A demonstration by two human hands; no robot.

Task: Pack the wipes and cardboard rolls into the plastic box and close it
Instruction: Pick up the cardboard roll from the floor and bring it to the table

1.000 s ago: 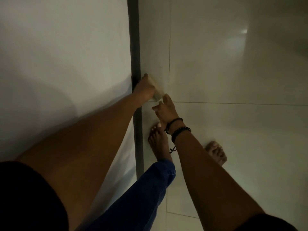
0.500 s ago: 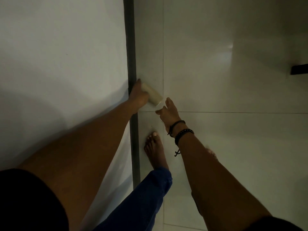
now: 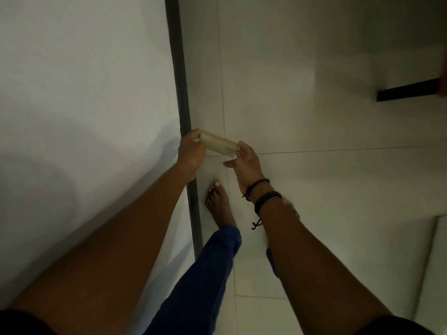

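A pale cardboard roll [image 3: 219,144] is held level above the tiled floor, between my two hands. My left hand [image 3: 191,153] grips its left end with the fingers closed round it. My right hand [image 3: 246,163] touches the roll's right end with its fingertips, the fingers spread and the thumb pointing left. The wipes and the plastic box are out of view.
A white wall [image 3: 84,93] with a dark skirting strip [image 3: 180,81] fills the left. My bare foot [image 3: 220,204] and blue trouser leg [image 3: 205,274] stand on the pale floor tiles [image 3: 326,201]. A dark bar [image 3: 408,90] lies far right; a white edge [image 3: 433,274] sits at lower right.
The roll has come up off the floor beside the skirting and now lies level. My right hand has reached in and met its free end. The camera has swung slightly right.
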